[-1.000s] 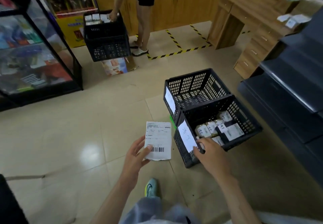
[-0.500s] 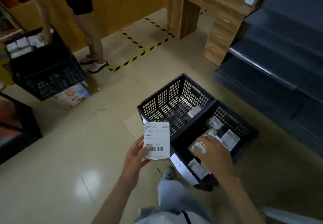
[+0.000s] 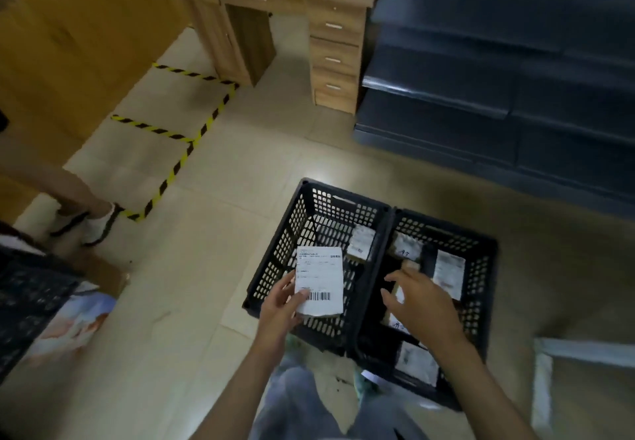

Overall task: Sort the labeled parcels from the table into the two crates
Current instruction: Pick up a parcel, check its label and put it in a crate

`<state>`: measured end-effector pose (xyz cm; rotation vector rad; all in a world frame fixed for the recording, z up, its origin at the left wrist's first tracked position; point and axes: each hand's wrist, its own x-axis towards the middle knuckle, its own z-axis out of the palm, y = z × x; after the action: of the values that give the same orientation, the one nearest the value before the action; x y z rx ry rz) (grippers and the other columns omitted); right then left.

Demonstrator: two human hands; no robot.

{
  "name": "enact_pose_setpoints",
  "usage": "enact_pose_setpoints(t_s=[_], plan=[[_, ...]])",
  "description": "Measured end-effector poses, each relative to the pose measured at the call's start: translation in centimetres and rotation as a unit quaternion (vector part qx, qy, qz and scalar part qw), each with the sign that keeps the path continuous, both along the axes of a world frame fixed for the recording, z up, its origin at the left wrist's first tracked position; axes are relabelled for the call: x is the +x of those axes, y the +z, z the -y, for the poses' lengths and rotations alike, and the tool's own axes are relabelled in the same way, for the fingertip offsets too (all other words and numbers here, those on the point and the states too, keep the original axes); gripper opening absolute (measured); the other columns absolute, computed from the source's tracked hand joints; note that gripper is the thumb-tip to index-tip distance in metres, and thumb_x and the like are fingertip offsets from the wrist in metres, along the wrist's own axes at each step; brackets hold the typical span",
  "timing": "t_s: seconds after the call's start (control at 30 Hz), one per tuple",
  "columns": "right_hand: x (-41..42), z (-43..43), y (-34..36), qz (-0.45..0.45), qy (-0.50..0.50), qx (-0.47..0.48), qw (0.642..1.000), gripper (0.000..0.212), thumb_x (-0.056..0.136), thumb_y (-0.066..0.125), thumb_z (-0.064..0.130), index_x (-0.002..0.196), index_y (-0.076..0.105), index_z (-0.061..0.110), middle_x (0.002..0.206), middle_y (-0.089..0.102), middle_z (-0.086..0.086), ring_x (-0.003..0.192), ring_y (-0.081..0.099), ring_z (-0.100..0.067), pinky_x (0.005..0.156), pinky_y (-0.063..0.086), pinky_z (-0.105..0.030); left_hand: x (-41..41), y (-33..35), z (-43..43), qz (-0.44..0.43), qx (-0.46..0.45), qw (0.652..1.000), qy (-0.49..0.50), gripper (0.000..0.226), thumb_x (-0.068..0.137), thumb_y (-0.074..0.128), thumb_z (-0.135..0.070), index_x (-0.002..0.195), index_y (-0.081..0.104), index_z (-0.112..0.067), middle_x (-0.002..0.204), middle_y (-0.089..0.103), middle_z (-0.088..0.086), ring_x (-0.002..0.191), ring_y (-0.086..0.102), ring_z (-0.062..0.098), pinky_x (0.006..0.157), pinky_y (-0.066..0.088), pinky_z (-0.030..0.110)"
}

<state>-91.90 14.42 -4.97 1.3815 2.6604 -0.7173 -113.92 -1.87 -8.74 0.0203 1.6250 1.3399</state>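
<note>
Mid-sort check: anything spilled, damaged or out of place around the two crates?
Nothing stands out. The left crate holds one parcel, the right crate several parcels lying loosely at mixed angles, all inside the walls. The left hand grips a labeled parcel over the left crate.

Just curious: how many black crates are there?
3: left crate and right crate side by side; third crate at the left edge, cut off.
</note>
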Motion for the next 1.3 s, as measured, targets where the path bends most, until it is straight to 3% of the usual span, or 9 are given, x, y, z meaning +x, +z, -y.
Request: enact_pose_setpoints(t_s=[0.13,0.23,0.43,0.6,0.73,0.8,0.97,1.17,1.3], plan=[[-2.1,0.0,-1.7,0.014,-0.089,0.01,0.996,0.026,0.095,0.069,0.038,0.113,0.074,0.02,0.106,0.07,0.002,0.091,0.068,-0.021,0.064,0.055,-0.034,-5.2,-2.8,-4.2,0.029,-0.014,0.994,-0.103,0.047,0.095,0.074,-0.009,0.137,0.061,-0.027,0.126,0.075,-0.001,0.104,0.076,0.015,0.074,0.062,0.03],[-2.8,0.3,-3.1,0.037,-0.142,0.0,0.989,0.026,0.095,0.07,0.039,0.114,0.073,0.021,0.107,0.07,0.002,0.091,0.069,-0.021,0.067,0.057,-0.036,-7.8,-5.3,-7.2,0.024,-0.023,0.981,-0.189,0.048,0.097,0.071,-0.007,0.14,0.06,-0.024,0.13,0.071,-0.001,0.095,0.076,0.005,0.067,0.058,0.02],[-5.1,0.6,-7.9,0.052,-0.206,-0.026,0.977,0.019,0.093,0.071,0.033,0.109,0.073,0.022,0.101,0.069,0.005,0.085,0.067,-0.018,0.061,0.049,-0.028,-10.2,-12.9,-11.7,0.033,-0.055,0.965,-0.255,0.056,0.096,0.071,-0.006,0.148,0.055,-0.019,0.136,0.069,0.004,0.108,0.073,0.016,0.074,0.062,0.025],[-6.5,-0.4,-15.2,0.055,-0.205,-0.041,0.976,0.03,0.097,0.066,0.034,0.124,0.069,0.02,0.119,0.068,0.003,0.102,0.067,-0.018,0.08,0.059,-0.035,-9.5,-21.3,-14.2,0.047,-0.08,0.96,-0.263,0.05,0.096,0.073,-0.01,0.14,0.058,-0.029,0.128,0.07,-0.009,0.11,0.07,0.013,0.07,0.06,0.02],[-6.7,-1.4,-21.5,0.073,-0.21,-0.051,0.974,0.054,0.1,0.062,0.035,0.149,0.053,0.015,0.152,0.052,-0.005,0.138,0.051,-0.021,0.106,0.051,-0.044,-7.9,-28.7,-14.9,0.061,-0.096,0.965,-0.234,0.048,0.096,0.073,-0.009,0.138,0.06,-0.028,0.128,0.071,-0.006,0.108,0.072,0.012,0.074,0.062,0.024],[-6.5,-1.5,-24.1,0.068,-0.224,-0.058,0.971,0.06,0.102,0.06,0.036,0.155,0.044,0.014,0.161,0.042,-0.005,0.146,0.042,-0.021,0.113,0.046,-0.044,-7.0,-32.0,-15.2,0.063,-0.089,0.968,-0.225,0.045,0.095,0.075,-0.011,0.134,0.061,-0.031,0.129,0.071,-0.006,0.107,0.073,0.01,0.079,0.063,0.027],[-5.9,-0.8,-28.4,0.048,-0.251,-0.062,0.965,0.068,0.103,0.059,0.034,0.162,0.031,0.016,0.166,0.033,-0.001,0.151,0.035,-0.017,0.119,0.041,-0.043,-5.5,-39.5,-15.9,0.03,-0.072,0.969,-0.237,0.044,0.092,0.08,-0.018,0.124,0.065,-0.044,0.126,0.072,-0.013,0.119,0.069,0.014,0.105,0.056,0.041],[-5.4,0.3,-30.0,0.028,-0.248,-0.091,0.964,0.084,0.104,0.053,0.041,0.165,-0.003,0.031,0.169,0.023,0.01,0.154,0.024,-0.008,0.123,0.034,-0.035,-4.6,-44.8,-15.6,0.023,-0.067,0.958,-0.278,0.06,0.086,0.083,-0.028,0.14,0.061,-0.038,0.135,0.069,-0.011,0.124,0.066,0.011,0.109,0.054,0.041],[-5.3,0.8,-30.7,0.017,-0.249,-0.084,0.965,0.089,0.102,0.055,0.042,0.164,-0.008,0.034,0.167,0.03,0.009,0.152,0.03,-0.009,0.12,0.039,-0.038,-3.8,-46.1,-15.6,0.03,-0.059,0.955,-0.291,0.063,0.095,0.075,-0.017,0.153,0.051,-0.031,0.139,0.068,-0.007,0.126,0.064,0.011,0.09,0.056,0.015]])
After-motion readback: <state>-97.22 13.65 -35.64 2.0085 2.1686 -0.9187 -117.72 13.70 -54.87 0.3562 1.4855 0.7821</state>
